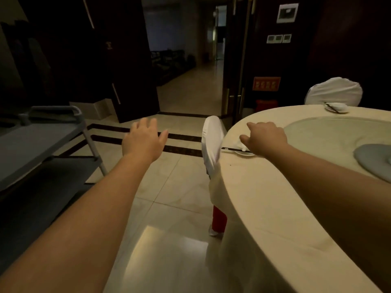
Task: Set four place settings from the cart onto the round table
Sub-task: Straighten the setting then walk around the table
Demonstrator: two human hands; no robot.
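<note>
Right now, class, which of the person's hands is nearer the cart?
Left. The left hand hangs open over the floor just beside the cart; the right hand is over the round table, farther off.

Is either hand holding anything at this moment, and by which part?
Left hand holds nothing, open above the floor. Right hand hovers over the small white plate with dark chopsticks; any grip cannot be told.

Between the cart (pixel 42 140) on my left and the round table (pixel 264 197) on my right I see open tiled floor. A white-covered chair (pixel 211 142) stands tight against the table's left edge; a plate with chopsticks (pixel 239 150) crowds that edge.
</note>
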